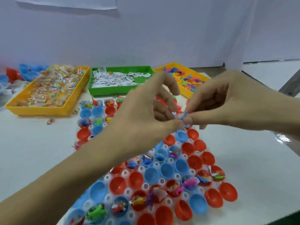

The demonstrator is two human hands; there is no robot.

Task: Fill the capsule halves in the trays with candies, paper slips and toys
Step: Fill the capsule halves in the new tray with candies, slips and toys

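1. The left hand (146,111) and the right hand (227,101) meet above the middle of the capsule trays (155,164), fingertips touching.
2. Both hands pinch one small blue item (183,116) between thumb and fingers; it is too small and blurred to identify. The remaining fingers of each hand are curled loosely.
3. The capsule trays are clear plastic sheets with round holes, lying on the white table (40,151) and running from the near edge towards the bins.
4. Red capsule halves (212,198) and blue capsule halves (181,166) sit open side up in the trays.
5. Some halves near the bottom of the view hold toys and paper slips, for example a green toy (96,213) in a blue half; many others are empty.
6. Three bins stand at the far side of the table: a yellow bin of wrapped candies (53,88) on the left, a green bin of paper slips (116,78) in the middle, and a yellow bin of small coloured toys (188,78) on the right, partly hidden behind the hands.
7. Loose blue and red capsule halves (27,71) lie at the far left, beyond the candy bin.
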